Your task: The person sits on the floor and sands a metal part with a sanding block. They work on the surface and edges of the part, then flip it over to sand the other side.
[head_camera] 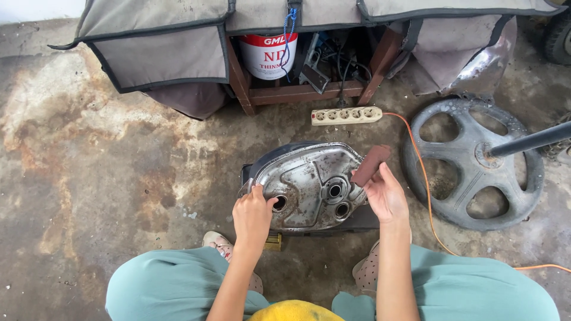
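A worn silver metal engine cover (309, 178) with round holes lies on a dark block on the concrete floor in front of my knees. My left hand (253, 217) grips its near left edge, thumb by one hole. My right hand (385, 196) holds a folded strip of reddish-brown sandpaper (370, 164) raised over the cover's right end.
A grey plastic wheel (473, 163) with a dark rod in its hub lies to the right. An orange cable (425, 184) runs from a cream power strip (346, 115). Behind stands a wooden frame under grey fabric, with a white and red can (267, 54) and tools.
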